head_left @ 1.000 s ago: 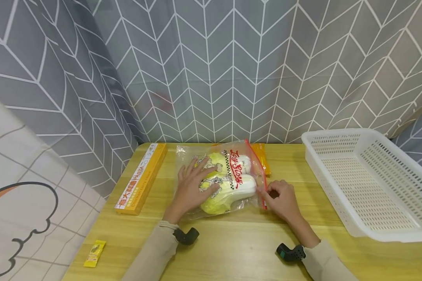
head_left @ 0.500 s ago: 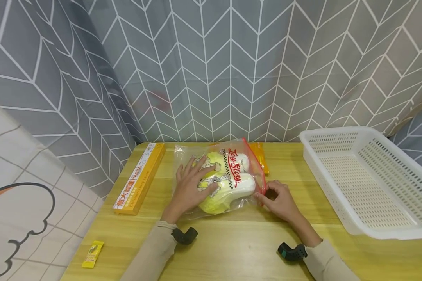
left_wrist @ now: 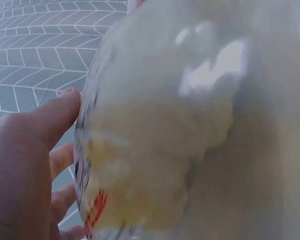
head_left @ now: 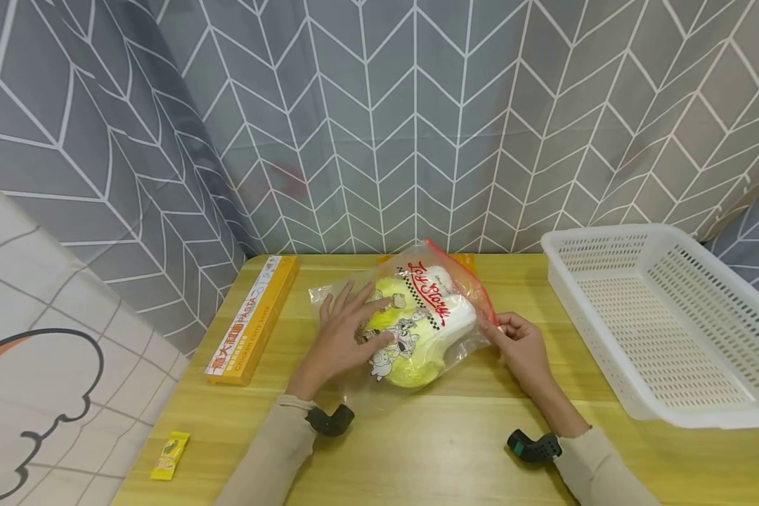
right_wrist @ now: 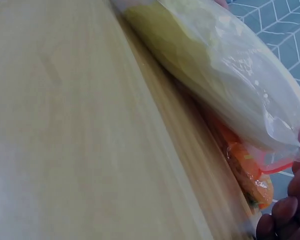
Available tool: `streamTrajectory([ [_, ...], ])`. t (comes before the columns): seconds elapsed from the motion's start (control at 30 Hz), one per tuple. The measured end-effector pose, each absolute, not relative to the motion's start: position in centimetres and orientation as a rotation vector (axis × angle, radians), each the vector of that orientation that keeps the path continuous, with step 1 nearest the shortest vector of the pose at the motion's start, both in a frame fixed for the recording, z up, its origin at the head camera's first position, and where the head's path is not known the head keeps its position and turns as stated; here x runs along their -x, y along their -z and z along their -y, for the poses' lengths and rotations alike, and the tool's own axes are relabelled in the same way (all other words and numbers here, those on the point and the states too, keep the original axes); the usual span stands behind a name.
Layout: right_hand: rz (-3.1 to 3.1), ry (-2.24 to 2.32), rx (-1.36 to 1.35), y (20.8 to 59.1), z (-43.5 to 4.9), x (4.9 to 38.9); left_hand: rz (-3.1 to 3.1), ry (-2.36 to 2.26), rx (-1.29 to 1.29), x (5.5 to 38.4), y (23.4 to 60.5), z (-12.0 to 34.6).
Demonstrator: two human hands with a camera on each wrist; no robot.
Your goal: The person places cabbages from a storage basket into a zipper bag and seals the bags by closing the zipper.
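Note:
A clear zip bag (head_left: 426,292) with red "Toy Story" print and a red zip edge lies tilted on the table. Through its plastic show yellow-and-white Chinese cabbages (head_left: 457,316). My left hand (head_left: 341,334) rests on the bag's left part with its fingers spread. At the bag's near right corner, my right hand (head_left: 520,350) pinches the zip edge between thumb and fingers. The right wrist view has the zip bag (right_wrist: 250,80) with its end raised off the table. In the left wrist view the bag (left_wrist: 140,165) fills most of the picture, blurred.
A yellow pasta box (head_left: 253,323) lies left of the bag, and a small yellow sachet (head_left: 171,455) lies nearer. Behind the bag an orange packet (head_left: 466,263) is partly hidden. A white plastic basket (head_left: 645,407) stands at the right. A grey patterned curtain (head_left: 379,140) hangs behind the table.
My right hand has moved slightly right, drawing the zip end with it. The bag has turned and its right end is lifted; the left hand stays on it.

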State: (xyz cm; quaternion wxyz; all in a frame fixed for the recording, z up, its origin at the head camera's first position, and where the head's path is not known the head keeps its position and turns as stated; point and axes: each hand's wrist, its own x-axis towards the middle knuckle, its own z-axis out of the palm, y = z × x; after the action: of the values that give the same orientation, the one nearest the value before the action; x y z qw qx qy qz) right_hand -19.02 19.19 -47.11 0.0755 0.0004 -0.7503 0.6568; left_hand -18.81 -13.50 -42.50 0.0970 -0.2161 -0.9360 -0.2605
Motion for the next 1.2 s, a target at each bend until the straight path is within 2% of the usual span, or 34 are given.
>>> streamTrajectory([
  [0.2, 2.104, -2.110, 0.120, 46.7, -19.6, 19.3, 2.792, 0.764, 0.635, 18.9, 42.5, 13.8],
  [0.43, 1.662, -2.568, 0.063, 46.3, -20.5, 19.6, 2.780, 0.770, 0.623, 19.1, 42.3, 14.4],
  [0.6, 1.445, -2.722, 0.121, 45.9, -20.9, 20.0, 2.786, 0.817, 0.605, 19.4, 42.2, 14.7],
  [1.0, 1.525, -2.535, 0.374, 45.7, -20.4, 22.4, 2.809, 0.957, 0.682, 19.7, 43.1, 14.2],
  [1.2, 1.494, -2.602, 0.348, 45.7, -20.5, 23.1, 2.798, 1.048, 0.703, 19.7, 43.2, 13.7],
])
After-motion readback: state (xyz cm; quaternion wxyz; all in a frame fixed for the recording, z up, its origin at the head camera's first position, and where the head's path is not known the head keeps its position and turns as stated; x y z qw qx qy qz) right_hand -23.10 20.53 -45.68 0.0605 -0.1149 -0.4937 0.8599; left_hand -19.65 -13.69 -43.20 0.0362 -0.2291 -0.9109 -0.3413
